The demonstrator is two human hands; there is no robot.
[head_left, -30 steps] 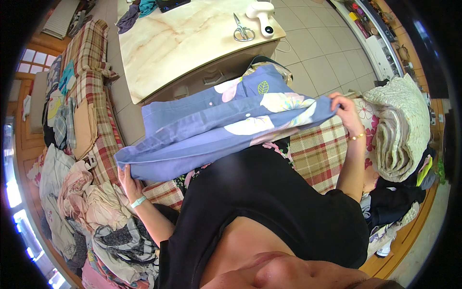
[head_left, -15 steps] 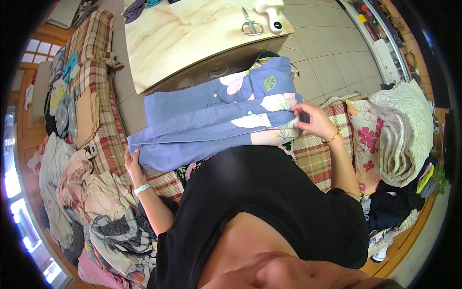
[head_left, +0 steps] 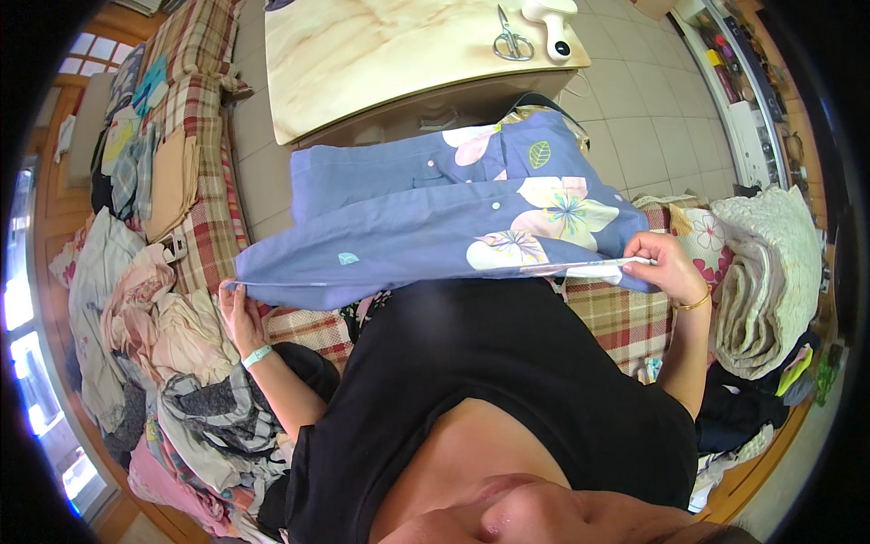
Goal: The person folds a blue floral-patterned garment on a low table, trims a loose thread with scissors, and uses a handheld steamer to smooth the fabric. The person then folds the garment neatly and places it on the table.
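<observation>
A blue cloth [head_left: 399,227] with large white and pink flowers and a few leaves lies across my lap, its far part folded in layers toward the table. My left hand [head_left: 241,313] pinches its near left corner. At the near right corner my right hand [head_left: 664,268] grips the edge between thumb and fingers. Between both hands the near edge runs almost straight and taut in front of my body. What kind of bedding or other cloth piece this is, I cannot tell.
Ahead stands a marble-patterned table [head_left: 381,63] with scissors [head_left: 513,38] and a white handheld device [head_left: 549,27]. Clothes heaps [head_left: 181,335] cover the plaid sofa [head_left: 204,245] on the left. A rolled cream quilt [head_left: 761,281] and dark clothes [head_left: 739,408] lie at right.
My right hand has moved right and nearer, drawing the cloth's edge out. My left hand has shifted slightly left. The near layer is now spread wider, showing more flowers.
</observation>
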